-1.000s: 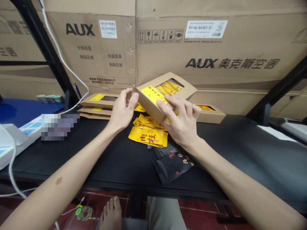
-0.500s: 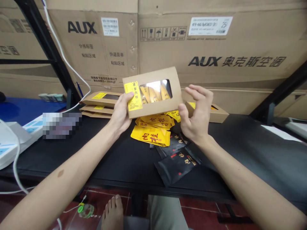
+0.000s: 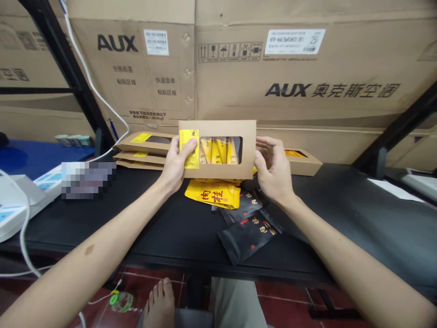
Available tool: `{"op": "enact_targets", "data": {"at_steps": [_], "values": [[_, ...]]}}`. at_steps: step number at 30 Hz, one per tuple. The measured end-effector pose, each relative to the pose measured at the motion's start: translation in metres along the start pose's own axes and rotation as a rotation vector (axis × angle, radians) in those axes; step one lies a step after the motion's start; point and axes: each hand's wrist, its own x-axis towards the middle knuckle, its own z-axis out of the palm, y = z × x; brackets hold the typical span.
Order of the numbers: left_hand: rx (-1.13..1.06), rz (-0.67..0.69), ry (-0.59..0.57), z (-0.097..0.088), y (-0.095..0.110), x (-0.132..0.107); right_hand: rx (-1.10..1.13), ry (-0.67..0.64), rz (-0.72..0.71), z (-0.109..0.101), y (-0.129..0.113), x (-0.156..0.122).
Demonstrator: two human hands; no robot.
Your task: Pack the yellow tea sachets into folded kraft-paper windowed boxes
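Note:
A brown cardboard box [image 3: 218, 128] with a clear window is held up level over the table. Yellow packets [image 3: 219, 152] stand inside, seen through the window. My left hand [image 3: 175, 164] grips the box's left end, thumb over its yellow label [image 3: 190, 159]. At the right end, my right hand [image 3: 276, 171] has curled fingers, with the thumb at the edge and fingertips partly hidden behind the box. Below lie yellow packets [image 3: 213, 195], some covered by the box, and black packets [image 3: 251, 239] in front of them.
Flat brown window boxes [image 3: 141, 159] are stacked at left. Another brown box [image 3: 309, 166] with orange-yellow contents sits behind my right hand. A white power strip [image 3: 30, 205] and cable are at far left. Large AUX cartons [image 3: 232, 91] stand behind the black table [image 3: 153, 241].
The box has come down slightly and turned from tilted to level. My right hand, apart from its end before, has closed in on the right edge.

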Motion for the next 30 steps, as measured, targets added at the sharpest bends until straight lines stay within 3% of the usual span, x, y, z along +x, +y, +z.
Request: {"op": "enact_targets", "data": {"at_steps": [6,14,21,25,30], "values": [[0.021,0.02,-0.015,-0.001,-0.001,0.001,0.031,-0.006,-0.009,0.001,0.001,-0.002],[-0.051,-0.006,-0.024,-0.002,0.004,0.001,-0.159,0.039,0.037,-0.005,-0.004,-0.003],[-0.028,0.094,0.065,-0.004,0.001,0.005,-0.344,0.17,-0.229,-0.007,-0.021,0.001],[-0.053,0.174,0.141,0.001,0.001,0.003,-0.325,0.121,-0.366,0.0,-0.028,-0.003],[-0.053,0.221,0.1,0.005,0.003,0.0,-0.115,0.059,-0.336,0.011,-0.014,-0.007]]}}
